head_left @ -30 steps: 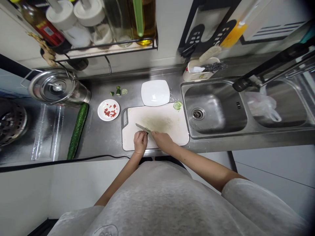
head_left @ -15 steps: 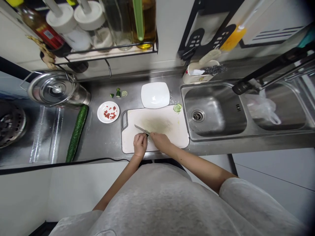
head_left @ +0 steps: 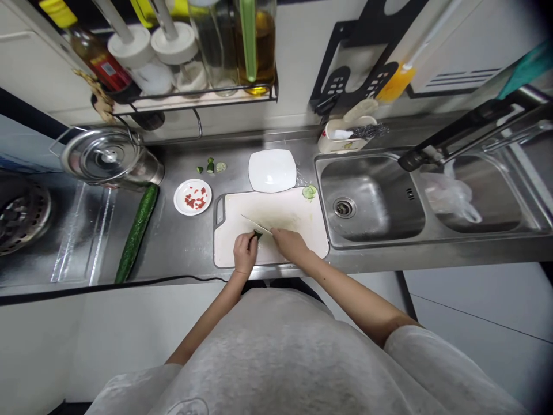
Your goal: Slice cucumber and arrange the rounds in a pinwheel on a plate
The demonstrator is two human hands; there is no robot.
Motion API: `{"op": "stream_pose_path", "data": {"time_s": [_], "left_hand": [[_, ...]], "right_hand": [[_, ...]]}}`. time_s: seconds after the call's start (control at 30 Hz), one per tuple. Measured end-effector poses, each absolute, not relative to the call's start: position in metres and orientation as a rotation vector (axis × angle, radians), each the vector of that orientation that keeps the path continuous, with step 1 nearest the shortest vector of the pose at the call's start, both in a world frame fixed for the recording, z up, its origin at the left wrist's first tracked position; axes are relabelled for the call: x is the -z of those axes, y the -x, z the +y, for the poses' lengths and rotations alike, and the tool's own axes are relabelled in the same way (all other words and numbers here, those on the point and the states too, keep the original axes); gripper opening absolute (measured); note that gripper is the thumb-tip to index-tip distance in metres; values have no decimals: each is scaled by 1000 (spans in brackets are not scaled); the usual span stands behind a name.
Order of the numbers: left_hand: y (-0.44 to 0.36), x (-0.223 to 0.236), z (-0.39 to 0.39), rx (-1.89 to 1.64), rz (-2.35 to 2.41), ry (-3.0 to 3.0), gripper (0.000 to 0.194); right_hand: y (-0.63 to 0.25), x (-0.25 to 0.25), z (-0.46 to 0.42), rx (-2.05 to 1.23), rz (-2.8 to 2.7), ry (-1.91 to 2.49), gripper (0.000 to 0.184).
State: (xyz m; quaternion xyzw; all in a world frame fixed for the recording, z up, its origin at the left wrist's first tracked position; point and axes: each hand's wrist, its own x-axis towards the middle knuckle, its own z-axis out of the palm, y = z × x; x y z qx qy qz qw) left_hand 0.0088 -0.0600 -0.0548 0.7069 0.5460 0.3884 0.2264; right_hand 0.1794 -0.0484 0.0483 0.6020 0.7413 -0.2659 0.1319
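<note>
On the white cutting board (head_left: 228, 248), my left hand (head_left: 244, 252) is closed around a small piece of cucumber (head_left: 258, 233), mostly hidden by the fingers. My right hand (head_left: 290, 244) grips a kitchen knife (head_left: 256, 223), its blade pointing to the upper left just beyond the cucumber piece. Thin cucumber slices (head_left: 309, 192) lie at the board's far right corner. Above the board stands a white dish (head_left: 272, 170) with nothing visible in it. A small white plate (head_left: 178, 199) with chopped red bits is to the left, near several cucumber ends (head_left: 210, 167).
A whole cucumber (head_left: 137, 233) lies at the left beside a lidded steel pot (head_left: 144, 167) and a stove burner (head_left: 26, 216). To the right is a double sink (head_left: 375, 196) with a black faucet (head_left: 449, 138) and a plastic bag (head_left: 451, 196). A condiment shelf (head_left: 203, 99) hangs above.
My right hand has shifted slightly right with the knife, and the blade is now a little apart from the cucumber piece. The whole view has tilted slightly.
</note>
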Motion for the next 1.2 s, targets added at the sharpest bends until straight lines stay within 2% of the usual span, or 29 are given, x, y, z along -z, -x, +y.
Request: {"op": "stream_pose_path", "data": {"time_s": [0.23, 0.4, 0.53, 0.7, 0.93, 1.2], "left_hand": [[-9, 8, -62, -1235, 1786, -1869, 36], [-23, -40, -30, -642, 1538, -2090, 29], [-36, -55, -2, -276, 1385, -2104, 19], [-38, -45, 16, -335, 1436, -1917, 7], [-31, -9, 36, -616, 1866, -1583, 15], [-21, 21, 50, -551, 2070, -1581, 22]], "right_hand": [[-206, -47, -69, 360, 2256, -1794, 36], [-222, -45, -78, 122, 2420, -1812, 37], [-223, -47, -81, 77, 2506, -1797, 36], [-226, -49, -82, 104, 2437, -1858, 35], [-241, -48, -90, 357, 2128, -2090, 33], [-250, -42, -92, 520, 1921, -2321, 36]]}}
